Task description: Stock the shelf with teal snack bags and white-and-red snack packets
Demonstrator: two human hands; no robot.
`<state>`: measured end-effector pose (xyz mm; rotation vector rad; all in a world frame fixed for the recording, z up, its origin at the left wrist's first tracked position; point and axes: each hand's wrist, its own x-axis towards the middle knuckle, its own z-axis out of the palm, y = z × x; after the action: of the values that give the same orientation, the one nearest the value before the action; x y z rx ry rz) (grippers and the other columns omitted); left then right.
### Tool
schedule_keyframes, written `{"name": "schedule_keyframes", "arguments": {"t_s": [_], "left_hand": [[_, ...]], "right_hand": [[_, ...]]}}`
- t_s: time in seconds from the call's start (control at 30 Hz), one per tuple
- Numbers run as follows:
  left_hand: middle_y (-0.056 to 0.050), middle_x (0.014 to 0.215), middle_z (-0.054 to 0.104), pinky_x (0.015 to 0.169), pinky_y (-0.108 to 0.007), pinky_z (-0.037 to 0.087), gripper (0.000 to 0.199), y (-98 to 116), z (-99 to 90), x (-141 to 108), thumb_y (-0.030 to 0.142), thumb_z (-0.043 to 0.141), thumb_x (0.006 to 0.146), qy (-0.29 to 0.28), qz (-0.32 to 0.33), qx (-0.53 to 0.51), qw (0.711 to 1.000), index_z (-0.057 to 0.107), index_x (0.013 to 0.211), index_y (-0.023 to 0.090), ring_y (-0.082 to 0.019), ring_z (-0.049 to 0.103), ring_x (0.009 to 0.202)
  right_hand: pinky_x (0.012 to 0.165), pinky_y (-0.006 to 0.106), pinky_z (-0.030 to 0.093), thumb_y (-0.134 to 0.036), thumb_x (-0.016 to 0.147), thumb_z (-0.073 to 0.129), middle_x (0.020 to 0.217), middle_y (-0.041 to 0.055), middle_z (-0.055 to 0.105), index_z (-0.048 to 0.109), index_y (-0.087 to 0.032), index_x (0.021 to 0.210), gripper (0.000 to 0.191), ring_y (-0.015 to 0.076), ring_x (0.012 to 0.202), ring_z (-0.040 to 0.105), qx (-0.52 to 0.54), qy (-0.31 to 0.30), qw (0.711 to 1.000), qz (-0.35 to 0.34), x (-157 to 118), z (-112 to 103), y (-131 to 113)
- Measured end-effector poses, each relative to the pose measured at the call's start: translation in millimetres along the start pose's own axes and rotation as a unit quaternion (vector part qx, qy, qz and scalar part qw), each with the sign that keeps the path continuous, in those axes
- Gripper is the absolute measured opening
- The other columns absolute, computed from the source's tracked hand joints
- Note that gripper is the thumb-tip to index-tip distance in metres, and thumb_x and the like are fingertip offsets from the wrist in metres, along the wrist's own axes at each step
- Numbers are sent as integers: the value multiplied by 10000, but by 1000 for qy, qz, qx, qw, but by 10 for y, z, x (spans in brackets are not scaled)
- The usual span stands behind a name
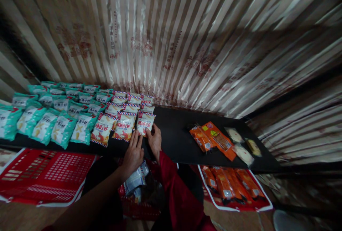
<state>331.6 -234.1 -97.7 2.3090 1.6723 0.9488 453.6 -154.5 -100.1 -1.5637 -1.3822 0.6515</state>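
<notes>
On the black shelf (173, 131), my left hand (134, 154) rests its fingertips at the lower left edge of a red-and-white snack packet (146, 122). My right hand (155, 139) has its thumb and fingers around that packet's lower right corner. The packet stands at the right end of the front row, beside another red-and-white packet (125, 124). More of the same kind are lined up behind. To the left are rows of teal packets (84, 127).
Orange packets (219, 140) and small pale packets (243, 155) lie toward the shelf's right end. Below are a red basket (50, 174) at left, a basket of orange packets (232, 208) at right, and loose packets (136, 179) between my legs. A striped curtain (165, 38) hangs behind.
</notes>
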Motion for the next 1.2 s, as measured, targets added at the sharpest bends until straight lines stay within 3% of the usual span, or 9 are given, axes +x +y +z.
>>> {"name": "schedule_keyframes", "arguments": {"t_s": [0.33,0.6,0.87,1.03,1.2], "left_hand": [[-156,1566,58,1128,-497,278,578,57,-33,-16,74,445,797,15,3,4,1000,381,1371,60,-319,37,1430],[-202,1534,191,1109,-483,324,527,156,-21,-160,60,425,775,-3,12,2,1000,454,1301,36,-303,110,1428],[-182,1514,269,1088,-467,365,523,255,-11,-348,65,418,771,-30,12,-11,999,481,1290,53,-294,173,1418],[-177,1503,297,1089,-468,367,475,286,-16,-424,76,418,792,-29,1,-27,999,518,1255,68,-285,227,1406],[-164,1477,355,1082,-465,379,434,267,-57,-439,88,423,804,-18,-27,-58,998,558,1216,96,-278,309,1376]], "right_hand": [[891,377,475,-465,782,558,1188,172,562,532,-114,1255,590,247,1020,575,1,22,999,24,-132,-47,-75],[940,410,442,-487,805,522,1155,184,583,578,-93,1171,541,260,1037,555,-24,63,998,12,-385,-154,-90],[875,363,484,-378,822,479,1101,162,611,592,-107,1166,452,228,962,598,-19,47,999,8,-630,-189,-60],[884,348,472,-370,827,490,1112,168,638,578,-90,1203,476,238,1000,610,-44,24,998,29,-505,-175,-92],[851,330,467,-371,813,543,1033,111,691,602,-150,1181,433,230,959,630,-79,4,996,50,-245,-95,-174]]}}
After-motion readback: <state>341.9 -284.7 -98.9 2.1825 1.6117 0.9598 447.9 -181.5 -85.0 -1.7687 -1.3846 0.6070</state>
